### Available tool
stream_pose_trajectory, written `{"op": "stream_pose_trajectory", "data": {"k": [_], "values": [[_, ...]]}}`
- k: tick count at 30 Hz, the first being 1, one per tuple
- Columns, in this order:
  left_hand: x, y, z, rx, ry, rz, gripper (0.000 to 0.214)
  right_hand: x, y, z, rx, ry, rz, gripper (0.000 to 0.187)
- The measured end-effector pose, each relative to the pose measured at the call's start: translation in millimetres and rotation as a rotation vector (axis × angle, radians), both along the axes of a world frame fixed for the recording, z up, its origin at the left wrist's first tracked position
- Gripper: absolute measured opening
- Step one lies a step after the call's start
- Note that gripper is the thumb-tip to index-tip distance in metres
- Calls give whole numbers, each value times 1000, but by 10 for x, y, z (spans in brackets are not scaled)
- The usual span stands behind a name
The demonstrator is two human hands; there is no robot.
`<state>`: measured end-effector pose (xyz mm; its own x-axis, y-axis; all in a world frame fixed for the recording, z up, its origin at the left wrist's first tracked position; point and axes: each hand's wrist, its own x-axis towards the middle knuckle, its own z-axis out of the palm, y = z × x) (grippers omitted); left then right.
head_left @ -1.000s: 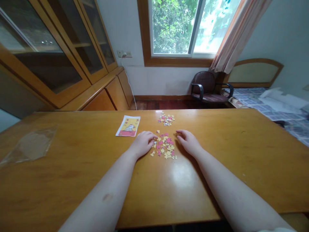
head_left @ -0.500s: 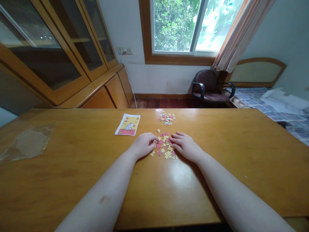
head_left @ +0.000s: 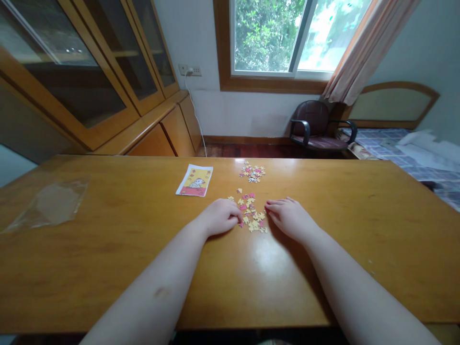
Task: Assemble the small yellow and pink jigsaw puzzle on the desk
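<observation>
Loose yellow and pink puzzle pieces (head_left: pixel 256 224) lie in a cluster on the table between my hands. My left hand (head_left: pixel 223 216) rests at the cluster's left edge, fingers curled down and tips by a pink piece; whether it grips one is hidden. At the right edge is my right hand (head_left: pixel 289 218), its fingers stretched toward the pieces, with no clear hold visible. A second heap of puzzle pieces (head_left: pixel 253 173), some with white, lies farther back. To the left is a picture card (head_left: pixel 195 180) with a white animal on yellow and pink.
A clear plastic bag (head_left: pixel 53 203) lies on the left of the wooden table (head_left: pixel 125 249). Behind the table are a glass-door cabinet (head_left: pixel 143 115), an office chair (head_left: pixel 314 124) and a bed (head_left: pixel 391 139).
My right hand has drawn back rightward from the pieces and its fingers are closer together. My left hand has moved slightly nearer me, its fingers more curled. The view has shifted a little.
</observation>
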<state>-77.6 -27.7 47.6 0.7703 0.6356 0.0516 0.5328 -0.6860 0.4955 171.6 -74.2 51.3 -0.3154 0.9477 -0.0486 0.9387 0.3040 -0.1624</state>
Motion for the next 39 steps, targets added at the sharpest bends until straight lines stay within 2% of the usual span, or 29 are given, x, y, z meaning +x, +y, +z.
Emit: {"op": "stream_pose_trajectory", "data": {"k": [6, 12, 19, 22, 24, 28, 31, 39], "values": [[0, -38, -1, -60, 51, -39, 32, -5, -76, 147, -48, -105, -59, 30], [2, -52, -24, -108, 61, -66, 28, 8, -89, 127, -170, 29, -49, 22], [-1, -25, -20, 14, 11, 118, 29, -10, -159, 162, -359, 156, -43, 5], [-12, -13, -3, 56, 24, 179, 28, -47, -195, 176, -441, 210, -3, 6], [-18, -12, 1, 72, 50, 194, 29, -70, -210, 182, -430, 228, 20, 8], [-23, -14, -15, 89, 89, 226, 33, -84, -199, 173, -285, 271, 48, 25], [-18, -17, -15, 78, 128, 216, 33, -75, -179, 157, -260, 251, 46, 35], [-16, -21, -25, 6, 140, 212, 34, -71, -168, 179, -255, 171, 13, 32]]}}
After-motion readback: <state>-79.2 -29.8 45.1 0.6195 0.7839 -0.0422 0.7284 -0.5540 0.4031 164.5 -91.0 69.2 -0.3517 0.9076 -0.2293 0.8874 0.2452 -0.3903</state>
